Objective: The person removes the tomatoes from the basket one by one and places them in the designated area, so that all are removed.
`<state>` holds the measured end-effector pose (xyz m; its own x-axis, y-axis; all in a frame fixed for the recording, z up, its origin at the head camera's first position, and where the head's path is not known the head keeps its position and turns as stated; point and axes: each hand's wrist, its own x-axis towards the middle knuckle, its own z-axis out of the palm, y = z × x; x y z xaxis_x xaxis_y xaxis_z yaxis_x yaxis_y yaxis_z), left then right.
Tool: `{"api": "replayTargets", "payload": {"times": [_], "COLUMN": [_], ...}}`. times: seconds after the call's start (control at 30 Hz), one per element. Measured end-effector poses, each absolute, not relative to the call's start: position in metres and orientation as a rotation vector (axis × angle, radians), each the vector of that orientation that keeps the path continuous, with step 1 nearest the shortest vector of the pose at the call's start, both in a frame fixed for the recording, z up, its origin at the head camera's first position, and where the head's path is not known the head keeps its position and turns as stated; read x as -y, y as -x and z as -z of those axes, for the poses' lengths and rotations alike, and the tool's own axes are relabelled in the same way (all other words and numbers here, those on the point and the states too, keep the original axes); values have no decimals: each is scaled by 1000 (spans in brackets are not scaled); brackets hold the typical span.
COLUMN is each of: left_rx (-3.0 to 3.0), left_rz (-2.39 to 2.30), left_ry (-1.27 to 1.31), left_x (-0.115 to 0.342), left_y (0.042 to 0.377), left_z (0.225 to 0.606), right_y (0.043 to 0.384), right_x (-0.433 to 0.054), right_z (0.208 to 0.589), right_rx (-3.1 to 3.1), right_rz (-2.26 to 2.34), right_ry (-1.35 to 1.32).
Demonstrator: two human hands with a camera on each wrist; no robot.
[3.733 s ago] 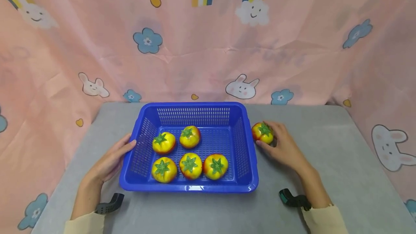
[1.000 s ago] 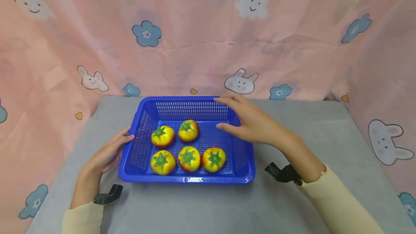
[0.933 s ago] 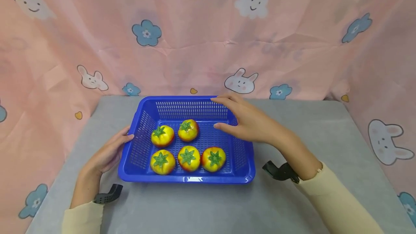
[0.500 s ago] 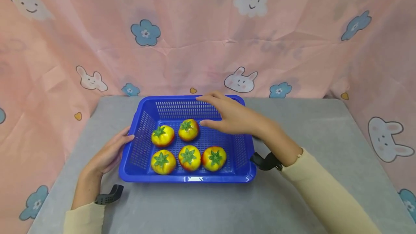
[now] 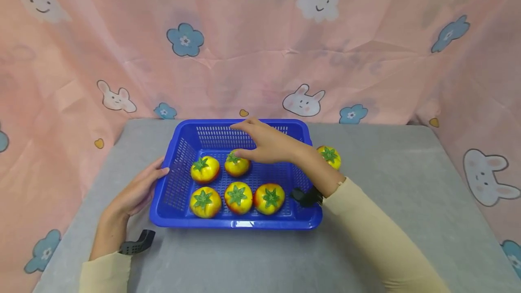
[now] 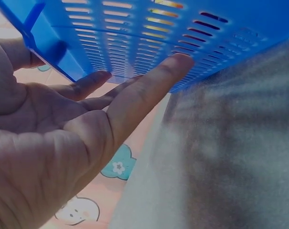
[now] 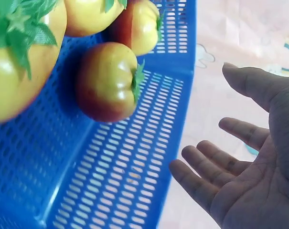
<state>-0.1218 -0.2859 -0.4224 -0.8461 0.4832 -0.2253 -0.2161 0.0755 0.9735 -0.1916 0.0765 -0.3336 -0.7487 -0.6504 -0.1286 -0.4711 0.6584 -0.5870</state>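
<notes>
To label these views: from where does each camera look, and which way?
On the head: faces forward and down at basket, table; left hand and right hand show.
On the left wrist: faces the basket's outside; left fingers show.
On the right wrist: faces into the basket; right fingers show.
Both wrist views share basket and curtain.

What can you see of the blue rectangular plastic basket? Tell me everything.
The blue rectangular plastic basket looks glossy, with slotted walls, a perforated floor and a smooth, solid rim. It stands upright on the flat grey table, and five round yellow-and-red fruits with green leafy tops rest inside. The person's left hand holds its left side at the rim; the right hand is above it, hiding part of the far rim.
</notes>
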Motion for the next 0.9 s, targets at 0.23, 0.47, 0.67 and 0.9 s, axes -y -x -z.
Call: {"api": "replayTargets", "payload": {"times": [0.23,0.47,0.67,0.9], "left_rx": [-1864,-1821,-1805,-1908], "left_rz": [-1826,-1830,-1835,-1756], "left_ry": [-268,-269,-270,-226], "left_x": [288,288,291,287], "left_y": [123,123,121,118], "left_z": [423,424,427,423], "right_y": [198,196,190,189], "right_x": [-61,-48,-38,-34], "right_z": [344,358,369,372], "right_rx": [-2514,-2517,-2527,-2537], "right_rz": [699,614,494,491], "right_ry": [890,811,688,616]}}
